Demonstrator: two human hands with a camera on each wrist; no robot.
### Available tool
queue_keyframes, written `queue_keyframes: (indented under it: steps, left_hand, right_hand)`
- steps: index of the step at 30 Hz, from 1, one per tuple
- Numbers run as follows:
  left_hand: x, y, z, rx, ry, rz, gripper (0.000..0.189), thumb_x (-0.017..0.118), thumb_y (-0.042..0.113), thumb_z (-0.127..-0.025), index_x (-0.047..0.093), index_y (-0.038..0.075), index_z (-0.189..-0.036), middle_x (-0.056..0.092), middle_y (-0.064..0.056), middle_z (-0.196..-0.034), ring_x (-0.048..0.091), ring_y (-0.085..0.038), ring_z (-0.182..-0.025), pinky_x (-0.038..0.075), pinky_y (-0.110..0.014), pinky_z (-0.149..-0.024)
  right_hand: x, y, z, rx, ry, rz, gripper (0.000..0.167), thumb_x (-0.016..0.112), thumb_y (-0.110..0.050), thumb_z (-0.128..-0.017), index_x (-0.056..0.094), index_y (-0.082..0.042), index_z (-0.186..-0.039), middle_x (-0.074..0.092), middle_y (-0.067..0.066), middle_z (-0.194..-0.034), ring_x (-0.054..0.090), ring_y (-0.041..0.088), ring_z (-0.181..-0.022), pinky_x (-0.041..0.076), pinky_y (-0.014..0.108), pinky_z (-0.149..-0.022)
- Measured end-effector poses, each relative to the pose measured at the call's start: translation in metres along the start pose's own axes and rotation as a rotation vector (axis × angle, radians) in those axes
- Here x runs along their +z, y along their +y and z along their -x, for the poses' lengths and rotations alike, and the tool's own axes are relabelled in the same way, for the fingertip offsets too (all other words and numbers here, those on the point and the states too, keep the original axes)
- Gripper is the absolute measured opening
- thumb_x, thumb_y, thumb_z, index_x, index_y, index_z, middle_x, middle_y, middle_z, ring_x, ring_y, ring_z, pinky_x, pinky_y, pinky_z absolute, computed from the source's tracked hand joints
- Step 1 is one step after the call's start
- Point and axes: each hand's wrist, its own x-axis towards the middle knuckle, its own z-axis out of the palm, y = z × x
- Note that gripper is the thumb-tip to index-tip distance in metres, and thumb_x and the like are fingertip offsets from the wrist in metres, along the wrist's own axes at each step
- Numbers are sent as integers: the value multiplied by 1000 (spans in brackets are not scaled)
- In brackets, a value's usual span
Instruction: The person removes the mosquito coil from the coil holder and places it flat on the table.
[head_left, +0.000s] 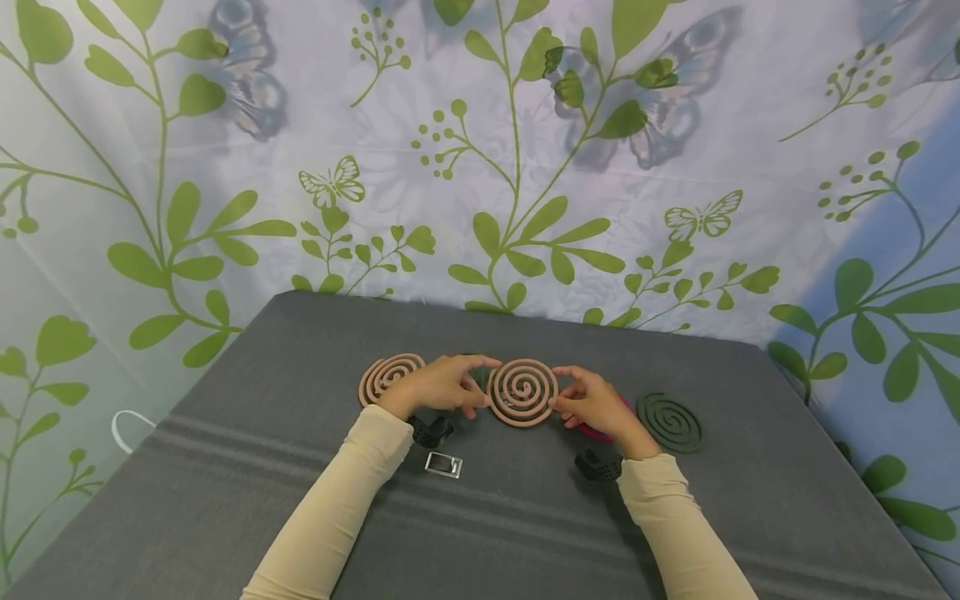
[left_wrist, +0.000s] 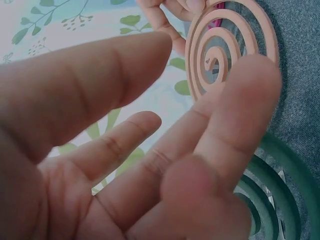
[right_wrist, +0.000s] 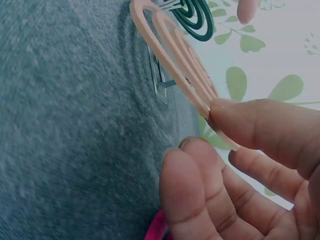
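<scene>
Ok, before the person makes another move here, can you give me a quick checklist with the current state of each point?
1. Right hand has a hold on the central peach spiral coil: ok, it pinches the edge.
2. Left hand has a hold too: not ok, thumb and fingers are spread near the left edge; no pinch shows.
3. Coil's lower edge is clear of the gray table: cannot tell.
4. Magenta coil is fully visible: not ok, the right hand partly hides it in the head view.
5. Rectangular metal frame is apart from both hands: ok.
</scene>
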Motion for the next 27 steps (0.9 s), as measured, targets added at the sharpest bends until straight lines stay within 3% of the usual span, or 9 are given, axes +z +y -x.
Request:
queue_keyframes:
  steps: [18,27]
  left_hand:
    - [6,1,-4,-51,-46,12,72,71,19,-108,36,15,-171,79,-11,-114,77,-18,-82,58,-33,-76]
    - [14,4,-5,-69,-102,1,74,70,17,-109,32,13,-172,73,-15,-133,76,-16,-79,58,-30,-73]
  right_hand:
    - [-7,1,0,29,-12,-62,66,69,5,-100,39,14,-158,71,13,-85,63,15,-66,61,30,-61]
    - [-5,0,1,79,-56,-23,64,67,3,-102,40,13,-158,70,16,-84,63,16,-64,61,31,-59]
